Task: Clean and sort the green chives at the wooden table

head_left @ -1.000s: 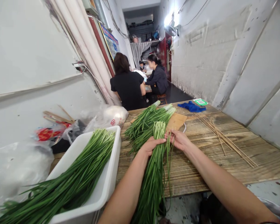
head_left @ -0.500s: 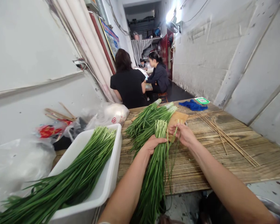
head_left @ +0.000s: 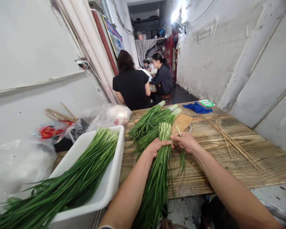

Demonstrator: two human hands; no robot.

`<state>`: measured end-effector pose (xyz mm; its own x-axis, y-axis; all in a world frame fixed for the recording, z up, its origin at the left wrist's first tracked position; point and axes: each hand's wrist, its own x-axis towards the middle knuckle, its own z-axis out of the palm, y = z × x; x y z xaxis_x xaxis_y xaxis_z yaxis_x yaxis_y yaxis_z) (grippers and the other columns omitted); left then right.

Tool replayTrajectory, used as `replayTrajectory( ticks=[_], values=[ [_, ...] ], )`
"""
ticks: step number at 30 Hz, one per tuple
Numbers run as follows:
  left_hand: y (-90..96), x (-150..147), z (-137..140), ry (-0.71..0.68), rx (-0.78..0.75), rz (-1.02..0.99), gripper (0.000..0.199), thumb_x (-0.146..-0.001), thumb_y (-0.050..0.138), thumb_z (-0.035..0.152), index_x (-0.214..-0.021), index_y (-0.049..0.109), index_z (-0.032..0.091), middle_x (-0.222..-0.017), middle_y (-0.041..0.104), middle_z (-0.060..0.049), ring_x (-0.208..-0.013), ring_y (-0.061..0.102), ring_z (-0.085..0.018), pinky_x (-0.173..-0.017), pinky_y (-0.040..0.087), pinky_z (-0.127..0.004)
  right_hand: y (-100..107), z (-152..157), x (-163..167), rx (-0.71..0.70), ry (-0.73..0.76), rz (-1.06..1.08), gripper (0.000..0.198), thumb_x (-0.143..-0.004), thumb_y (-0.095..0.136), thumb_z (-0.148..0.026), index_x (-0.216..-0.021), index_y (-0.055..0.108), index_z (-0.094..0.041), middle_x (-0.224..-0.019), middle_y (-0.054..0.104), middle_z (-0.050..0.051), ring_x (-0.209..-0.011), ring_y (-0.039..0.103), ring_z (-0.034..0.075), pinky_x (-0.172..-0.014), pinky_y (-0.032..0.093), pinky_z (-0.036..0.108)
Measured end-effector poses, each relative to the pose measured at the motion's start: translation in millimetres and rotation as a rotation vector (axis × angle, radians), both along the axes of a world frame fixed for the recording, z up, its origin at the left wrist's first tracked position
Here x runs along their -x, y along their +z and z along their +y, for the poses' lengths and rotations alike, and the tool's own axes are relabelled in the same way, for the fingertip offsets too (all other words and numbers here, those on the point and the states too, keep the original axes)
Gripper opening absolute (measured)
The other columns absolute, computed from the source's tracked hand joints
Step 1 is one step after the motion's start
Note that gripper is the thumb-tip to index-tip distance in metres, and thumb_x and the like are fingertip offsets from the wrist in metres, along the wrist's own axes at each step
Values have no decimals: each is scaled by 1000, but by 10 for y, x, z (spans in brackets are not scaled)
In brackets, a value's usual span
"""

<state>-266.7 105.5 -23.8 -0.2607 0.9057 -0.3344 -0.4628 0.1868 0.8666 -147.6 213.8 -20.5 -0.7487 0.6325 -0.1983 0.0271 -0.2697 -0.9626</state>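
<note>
My left hand is wrapped round a thick bunch of garlic chives, pale cut ends up and green leaves hanging over the table's front edge. Close beside it, my right hand pinches a few loose chive stalks, whose ends poke out above the fingers. The fingertips of both hands almost meet at the side of the bunch. Behind them, more chive bundles lie on the table, their pale ends bound, partly over a tan board.
At left a white plastic tub holds more chives. Plastic bags lie behind it. Thin bamboo sticks, a blue cloth and a green QR card rest on the wooden table. Two people sit beyond it.
My right hand has moved down and left, closer to the bunch, and now grips the loose stalks lower. My left hand keeps its hold in nearly the same place.
</note>
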Motion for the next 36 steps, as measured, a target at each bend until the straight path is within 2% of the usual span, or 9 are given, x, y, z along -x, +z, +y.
replayTrajectory(
  ticks=[3, 9, 14, 19, 23, 25, 31, 36],
  values=[
    [-10, -6, 0, 0, -1, 25, 34, -50, 85, 20, -76, 68, 7, -67, 68, -8, -58, 64, -14, -57, 48, -23, -1, 6, 9, -7, -19, 18, 39, -54, 82, -37, -55, 47, -17, -34, 41, -8, -28, 23, 1, -29, 10, 16],
    [24, 12, -19, 23, 4, 75, 33, -47, 86, 23, -69, 67, 8, -56, 64, -4, -48, 57, -10, -50, 44, -21, 28, 47, -11, 36, -20, 44, 45, -49, 84, -35, -51, 43, -18, -32, 31, -11, -28, 18, 0, -30, 9, 16],
    [43, 36, -21, 39, 26, 72, 33, -48, 85, 22, -70, 66, 8, -56, 64, -4, -49, 56, -10, -49, 44, -21, 73, 143, -66, 18, 31, 19, 39, -50, 84, -33, -54, 48, -17, -34, 32, -12, -30, 19, 0, -31, 9, 16],
    [75, 40, -28, 65, -6, 52, 28, -50, 85, 18, -67, 65, 9, -57, 63, -3, -50, 56, -9, -52, 45, -20, 155, 231, -173, -99, 178, -72, 30, -55, 79, -34, -61, 57, -15, -36, 37, -11, -30, 21, 1, -31, 10, 16],
    [90, 37, -31, 72, 9, 51, 25, -51, 84, 16, -65, 64, 9, -55, 63, -3, -48, 56, -9, -50, 45, -20, 167, 255, -206, -206, 175, -121, 29, -55, 79, -35, -63, 60, -14, -39, 43, -9, -30, 25, 1, -31, 12, 16],
    [76, 44, -28, 68, 5, 52, 27, -51, 85, 17, -66, 64, 9, -55, 63, -3, -48, 56, -9, -49, 45, -20, 152, 234, -185, -174, 141, -71, 30, -54, 80, -36, -62, 59, -15, -37, 39, -10, -30, 23, 1, -32, 11, 17],
    [12, 82, -19, 37, -14, 66, 36, -47, 87, 26, -69, 64, 9, -56, 63, -3, -47, 56, -10, -48, 45, -21, 88, 119, -69, 39, 71, 156, 38, -54, 82, -38, -62, 52, -17, -39, 31, -12, -34, 18, 0, -34, 10, 17],
    [17, 61, -17, 39, -26, 75, 39, -43, 88, 28, -68, 65, 8, -56, 63, -3, -48, 56, -10, -50, 44, -22, 42, 100, -17, 169, -7, 273, 43, -51, 85, -32, -56, 45, -17, -43, 31, -12, -37, 16, 0, -33, 11, 15]
  ],
)
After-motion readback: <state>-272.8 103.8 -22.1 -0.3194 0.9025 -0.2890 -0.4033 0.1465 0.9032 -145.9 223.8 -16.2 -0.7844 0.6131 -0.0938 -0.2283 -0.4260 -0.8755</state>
